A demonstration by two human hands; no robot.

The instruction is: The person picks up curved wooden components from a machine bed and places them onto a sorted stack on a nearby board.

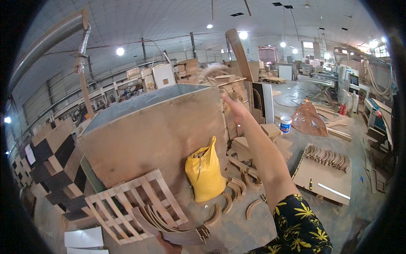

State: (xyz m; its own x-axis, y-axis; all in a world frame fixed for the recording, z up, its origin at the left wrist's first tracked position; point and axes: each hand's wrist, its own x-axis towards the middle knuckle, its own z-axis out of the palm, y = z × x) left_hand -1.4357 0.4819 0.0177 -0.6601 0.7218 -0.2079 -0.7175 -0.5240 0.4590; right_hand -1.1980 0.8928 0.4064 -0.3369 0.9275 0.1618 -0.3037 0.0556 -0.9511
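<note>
Loosely, as far as the lower edge shows, the left hand (169, 245) is curled under a nested bundle of curved wooden strips (177, 235), supporting it from beneath; most of the fingers are hidden. The bundle sits directly above that hand, its longer end rising up and to the left, its other end showing several separate tips to the right. The right hand (237, 112) is stretched far forward, at the edge of a stack of wooden boards (230, 122) beside a large open box (152, 135); whether its fingers close on anything there, I cannot tell.

The strips look stiff and fairly light each, though the bundle probably has some weight together. They are likely dry and dusty rather than slippery, and the thin ends could chip or splinter if knocked. Being loose layers, they may slide over each other or fan apart, so the best hold would be around the middle of the curve, thumb over the inner face and fingers under the outer, with the layers pressed together.

Just beyond the left hand, a slatted pallet (127, 208) leans at a tilt against the box. Forward and right of it stands a yellow sack (207, 182), with more curved pieces (238, 188) on the floor to the sack's right. Below and well to the right of the right hand, a row of arched pieces (327, 158) lies on a flat board (311, 176).
</note>
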